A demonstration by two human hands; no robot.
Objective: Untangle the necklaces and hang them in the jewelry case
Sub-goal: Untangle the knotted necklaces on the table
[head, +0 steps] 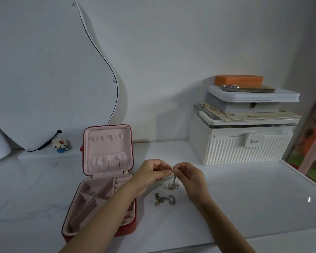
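Observation:
A red jewelry case [77,223] with pink lining stands open on the white table, its lid upright with several small hooks [109,138] and a gathered pocket. My left hand [151,172] and my right hand [189,175] meet above the table, both pinching the top of a thin silver necklace [174,179]. That chain hangs down to a small tangled heap [170,186] on the table. A second tangled clump of necklaces [165,199] lies just in front of it. My left forearm crosses over the case's right compartments.
A white ribbed storage box [241,148] stands at the back right, stacked with a grey case, a phone [246,88] and an orange box [239,80]. A curvy mirror [44,70] leans at the back left, with a small block figure [59,143] beside it. The table edge runs along the right.

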